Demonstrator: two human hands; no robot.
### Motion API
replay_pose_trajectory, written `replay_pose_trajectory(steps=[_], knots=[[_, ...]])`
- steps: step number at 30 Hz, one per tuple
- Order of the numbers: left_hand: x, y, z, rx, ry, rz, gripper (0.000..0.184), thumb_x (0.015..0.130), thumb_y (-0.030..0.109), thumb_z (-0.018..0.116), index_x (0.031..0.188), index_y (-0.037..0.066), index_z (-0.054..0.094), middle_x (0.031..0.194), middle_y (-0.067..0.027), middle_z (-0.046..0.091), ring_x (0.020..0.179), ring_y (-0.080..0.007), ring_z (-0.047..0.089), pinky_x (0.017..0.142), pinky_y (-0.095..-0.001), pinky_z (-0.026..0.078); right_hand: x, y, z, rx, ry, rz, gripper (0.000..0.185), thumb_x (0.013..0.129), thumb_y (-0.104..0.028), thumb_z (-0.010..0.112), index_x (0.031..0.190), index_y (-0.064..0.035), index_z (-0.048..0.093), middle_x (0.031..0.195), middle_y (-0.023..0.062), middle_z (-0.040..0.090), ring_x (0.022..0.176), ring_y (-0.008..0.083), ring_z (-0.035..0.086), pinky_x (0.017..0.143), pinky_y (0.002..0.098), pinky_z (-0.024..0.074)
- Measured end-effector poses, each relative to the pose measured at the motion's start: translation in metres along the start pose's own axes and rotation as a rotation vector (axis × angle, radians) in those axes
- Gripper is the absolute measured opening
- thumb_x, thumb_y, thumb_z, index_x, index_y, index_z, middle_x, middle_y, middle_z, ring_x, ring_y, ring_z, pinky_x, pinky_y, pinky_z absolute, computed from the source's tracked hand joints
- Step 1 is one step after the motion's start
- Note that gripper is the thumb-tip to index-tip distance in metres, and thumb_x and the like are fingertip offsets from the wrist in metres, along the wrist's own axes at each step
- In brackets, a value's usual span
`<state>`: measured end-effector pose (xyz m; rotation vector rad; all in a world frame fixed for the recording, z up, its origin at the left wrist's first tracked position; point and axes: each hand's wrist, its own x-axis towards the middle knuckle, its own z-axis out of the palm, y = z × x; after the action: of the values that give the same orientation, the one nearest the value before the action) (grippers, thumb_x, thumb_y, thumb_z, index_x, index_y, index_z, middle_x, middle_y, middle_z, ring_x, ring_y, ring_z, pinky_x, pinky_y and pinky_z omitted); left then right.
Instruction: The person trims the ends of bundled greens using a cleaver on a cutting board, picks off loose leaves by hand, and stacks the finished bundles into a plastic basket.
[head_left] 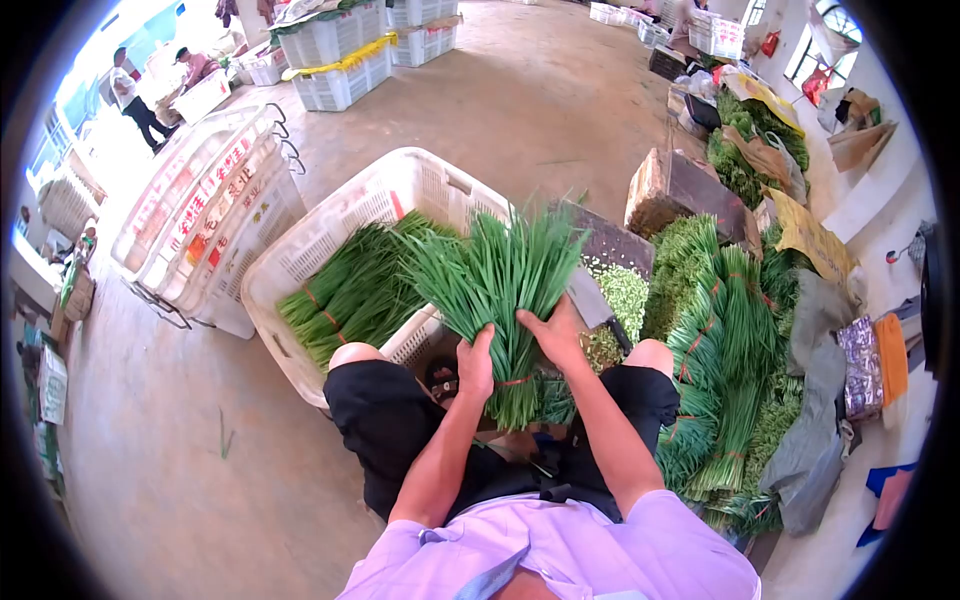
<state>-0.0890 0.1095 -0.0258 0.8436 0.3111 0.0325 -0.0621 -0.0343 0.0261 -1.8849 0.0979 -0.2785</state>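
Note:
A thick bundle of green chives (498, 285) stands upright between my knees, leafy tips fanned out away from me. A red band (515, 382) circles it near the cut stem ends. My left hand (476, 362) is closed around its left side, thumb up. My right hand (556, 332) grips the right side, thumb laid across the leaves. To the left, a white plastic crate (285, 255) holds more banded chives (365, 280). Just right of my right hand, a cleaver (597, 300) lies by a block strewn with chopped stem ends (625, 297).
Piled banded chives (735, 350) lie along my right side, beside a grey plastic sheet (812, 450). A worn box (685, 195) stands behind the block. Stacked white crates (205, 220) lean at left; more crates (340, 60) stand farther back. Two people (130, 95) are at far left.

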Motion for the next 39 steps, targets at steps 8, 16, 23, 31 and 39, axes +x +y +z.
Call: replay_pose_trajectory(steps=[8,16,23,31,39], knots=[[-0.004,-0.008,-0.001,0.340,-0.060,0.099,0.024,0.093,0.015,0.066,0.111,0.000,0.068,0.102,-0.0013,0.068,0.092,-0.0115,0.060,0.084,-0.0300,0.047,0.030,-0.098,-0.003,-0.086,-0.089,-0.553,0.010,0.090,-0.004,0.069,0.100,-0.0017,0.071,0.085,0.0072,0.063,0.069,0.0150,0.061,0.064,0.0275,0.0509],[-0.007,-0.011,-0.003,0.291,-0.130,0.162,0.020,0.095,0.015,0.064,0.108,0.001,0.068,0.097,0.0007,0.067,0.086,-0.0090,0.058,0.079,-0.0280,0.047,0.059,-0.121,0.021,-0.004,-0.397,-0.204,0.017,0.094,-0.009,0.067,0.106,0.0023,0.072,0.079,0.0035,0.066,0.060,0.0086,0.061,0.056,0.0249,0.0521],[-0.006,-0.014,-0.004,0.288,-0.158,0.144,0.020,0.095,0.016,0.063,0.108,0.001,0.068,0.096,0.0011,0.066,0.085,-0.0085,0.057,0.077,-0.0278,0.047,0.062,-0.125,0.023,-0.032,-0.475,-0.143,0.015,0.093,-0.010,0.067,0.098,0.0043,0.071,0.078,0.0071,0.066,0.059,0.0103,0.062,0.054,0.0270,0.0529],[-0.001,-0.012,-0.004,0.310,-0.136,0.175,0.021,0.095,0.016,0.063,0.108,0.000,0.068,0.095,0.0009,0.066,0.084,-0.0082,0.057,0.077,-0.0277,0.047,0.064,-0.113,0.018,0.470,-0.437,0.028,0.017,0.100,-0.016,0.060,0.093,0.0002,0.064,0.073,0.0030,0.062,0.058,0.0104,0.061,0.055,0.0261,0.0553],[-0.001,-0.018,-0.001,0.308,-0.100,0.144,0.021,0.095,0.015,0.064,0.109,0.001,0.069,0.097,0.0008,0.068,0.086,-0.0083,0.058,0.078,-0.0276,0.047,0.056,-0.121,0.007,0.506,-0.349,-0.026,0.013,0.102,-0.012,0.057,0.096,-0.0008,0.063,0.077,0.0033,0.063,0.067,0.0102,0.064,0.065,0.0268,0.0585]])
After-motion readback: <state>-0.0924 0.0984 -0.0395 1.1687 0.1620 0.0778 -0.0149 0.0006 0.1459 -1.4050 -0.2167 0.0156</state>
